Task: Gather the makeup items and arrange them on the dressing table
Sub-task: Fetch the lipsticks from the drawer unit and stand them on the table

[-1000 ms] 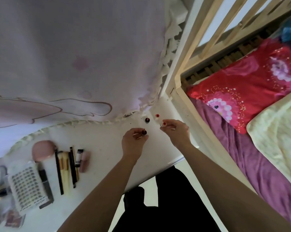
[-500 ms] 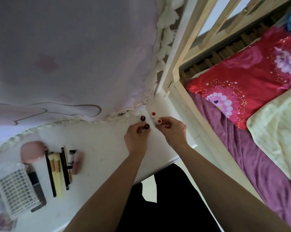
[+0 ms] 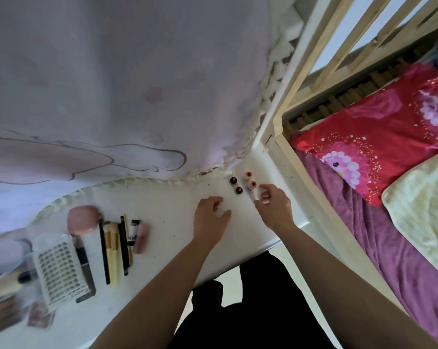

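Several small nail polish bottles stand in a tight cluster at the far right corner of the white dressing table [image 3: 162, 222]: two dark-capped ones [image 3: 239, 190] on the left and two red-and-white ones [image 3: 251, 185] on the right. My left hand [image 3: 210, 220] rests on the table just in front of them, fingers loosely curled and holding nothing. Just to the right of the cluster, my right hand [image 3: 273, 205] hovers with loosely bent fingers that grip nothing. Neither hand touches a bottle.
A pink puff [image 3: 83, 220], brushes [image 3: 111, 250], black pencils [image 3: 123, 245], a tube [image 3: 135, 229], a pink lip tube [image 3: 140, 238] and a white perforated box [image 3: 59, 268] lie on the table's left. A pink curtain [image 3: 112, 84] hangs behind. A wooden bed frame [image 3: 276, 127] adjoins on the right.
Each hand set down the small bottle it held, next to the two at the corner, then let go and drew back toward me.
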A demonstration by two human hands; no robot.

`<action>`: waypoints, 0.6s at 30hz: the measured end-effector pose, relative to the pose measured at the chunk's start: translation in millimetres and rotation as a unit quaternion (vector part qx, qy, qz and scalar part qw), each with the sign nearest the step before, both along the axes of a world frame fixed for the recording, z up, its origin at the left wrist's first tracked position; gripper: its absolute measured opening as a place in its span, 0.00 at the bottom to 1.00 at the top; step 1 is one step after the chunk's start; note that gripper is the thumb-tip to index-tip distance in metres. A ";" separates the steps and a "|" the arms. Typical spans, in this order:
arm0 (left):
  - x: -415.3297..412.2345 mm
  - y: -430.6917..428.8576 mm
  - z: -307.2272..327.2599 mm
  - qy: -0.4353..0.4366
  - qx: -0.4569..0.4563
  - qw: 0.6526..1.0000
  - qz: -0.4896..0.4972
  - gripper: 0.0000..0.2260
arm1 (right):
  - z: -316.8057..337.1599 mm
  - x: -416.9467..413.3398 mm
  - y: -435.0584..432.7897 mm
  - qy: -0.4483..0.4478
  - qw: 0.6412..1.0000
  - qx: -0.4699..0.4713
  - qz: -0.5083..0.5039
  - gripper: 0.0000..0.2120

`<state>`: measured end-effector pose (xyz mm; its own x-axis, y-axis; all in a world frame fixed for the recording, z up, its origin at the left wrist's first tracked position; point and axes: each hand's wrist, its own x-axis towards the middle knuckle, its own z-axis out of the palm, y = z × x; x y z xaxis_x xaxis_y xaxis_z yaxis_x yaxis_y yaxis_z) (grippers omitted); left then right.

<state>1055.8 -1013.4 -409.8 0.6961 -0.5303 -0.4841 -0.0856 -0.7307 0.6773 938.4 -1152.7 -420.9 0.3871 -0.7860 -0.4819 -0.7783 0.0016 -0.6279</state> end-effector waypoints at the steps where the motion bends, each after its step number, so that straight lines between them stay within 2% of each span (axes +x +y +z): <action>1: 3.5 12.0 2.0 -0.013 0.003 1.000 -0.018 0.17 | 0.7 -1.3 6.9 0.022 1.000 -0.011 0.003 0.16; 5: 20.5 67.4 14.4 -0.065 0.005 0.997 -0.035 0.14 | 6.7 2.0 47.7 0.073 0.997 -0.018 0.013 0.11; 10: 46.5 146.3 23.1 -0.132 0.020 0.991 0.004 0.11 | 15.9 32.7 112.7 0.059 0.993 -0.004 0.100 0.08; 14: 61.4 200.5 20.9 -0.155 0.038 0.985 0.068 0.08 | 26.4 75.6 162.1 0.009 0.969 -0.006 0.246 0.17; 18: 66.9 237.0 25.1 -0.140 0.043 0.984 0.101 0.11 | 33.5 117.1 196.1 0.005 0.907 -0.050 0.418 0.31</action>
<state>1122.7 -776.4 -384.7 0.8955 -0.3329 -0.2955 -0.1072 -0.8056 0.5827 1055.6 -956.6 -387.5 0.8640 -0.2602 -0.4310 -0.4872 -0.6476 -0.5858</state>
